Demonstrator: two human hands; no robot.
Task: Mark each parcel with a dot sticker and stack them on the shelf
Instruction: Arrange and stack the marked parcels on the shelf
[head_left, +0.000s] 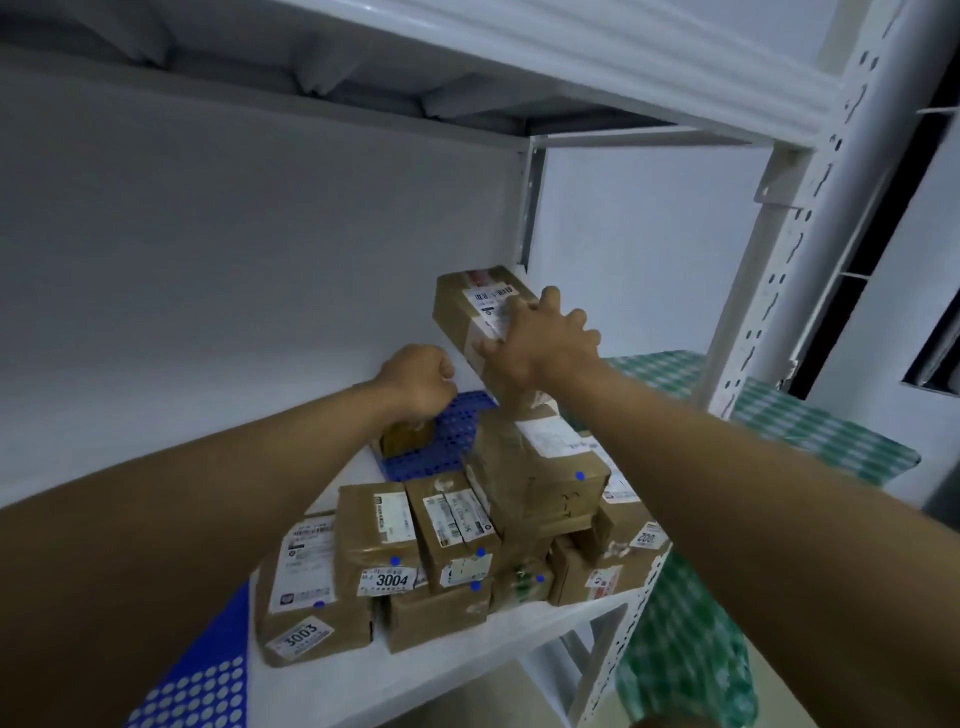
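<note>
My right hand (540, 343) grips a long brown parcel (470, 306) from above, thumb on its near side, and holds it tilted in the air above the stack. My left hand (415, 382) is curled over the top of a small brown parcel (408, 440) that stands on a blue perforated mat (457, 431). Several brown parcels (447, 540) with white labels and blue dot stickers are stacked on the white shelf (467, 660). A larger parcel (540, 483) lies on top of them. A blue dot sticker sheet (202, 675) lies at the shelf's front left.
The shelf's white back wall and an upper shelf board close in the space above. A white perforated upright (769, 291) stands at the right. A green checked cloth (810, 421) covers a surface beyond it and hangs down at the lower right.
</note>
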